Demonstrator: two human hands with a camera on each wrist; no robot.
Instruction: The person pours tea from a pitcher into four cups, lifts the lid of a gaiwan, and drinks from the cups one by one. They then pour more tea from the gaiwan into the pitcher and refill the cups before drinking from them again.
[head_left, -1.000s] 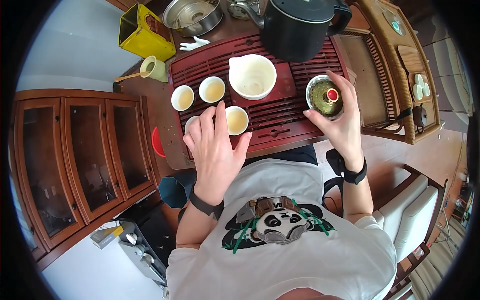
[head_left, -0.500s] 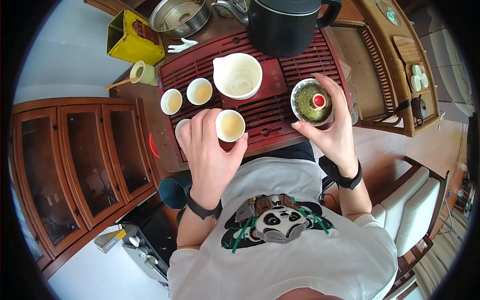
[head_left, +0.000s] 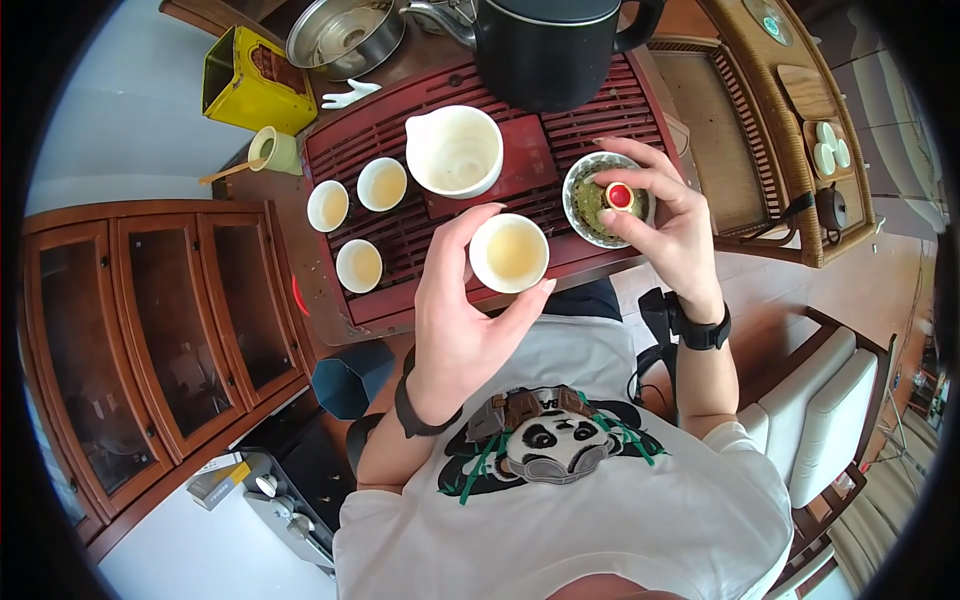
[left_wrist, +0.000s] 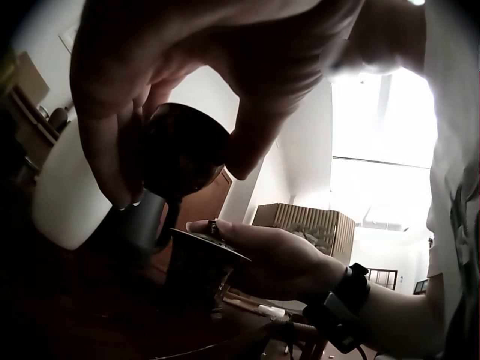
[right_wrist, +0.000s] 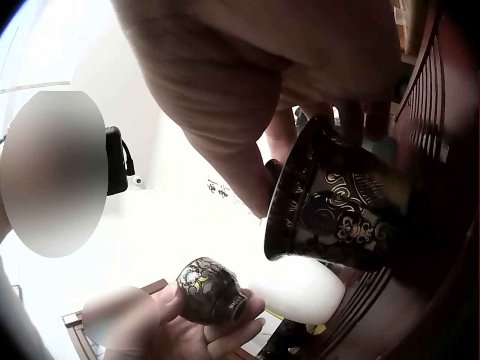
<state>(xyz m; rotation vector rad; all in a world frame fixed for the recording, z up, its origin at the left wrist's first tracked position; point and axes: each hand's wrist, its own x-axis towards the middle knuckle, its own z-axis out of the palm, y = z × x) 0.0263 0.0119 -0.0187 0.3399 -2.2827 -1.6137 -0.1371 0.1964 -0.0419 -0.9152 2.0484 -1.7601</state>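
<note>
In the head view my left hand holds a small white-lined teacup of pale yellow tea between thumb and fingers, above the front of the slatted tea tray. The cup's outside is dark with a painted pattern in the right wrist view. My right hand is over a lidded gaiwan at the tray's right side. Thumb and forefinger pinch the red-topped knob of its lid. Dark, gold-patterned walls of the gaiwan show in the right wrist view. Three more teacups with tea, one of them a near cup, stand at left.
A white pouring pitcher stands mid-tray, with a black kettle behind it. Back left are a steel bowl, a white hand-shaped ornament, a yellow tin and a green holder. A wicker shelf is at right.
My left hand has taken hold of the nearest teacup and lifted it rightward toward the gaiwan. The right thumb and forefinger have moved from the gaiwan's rim in to the lid's knob.
</note>
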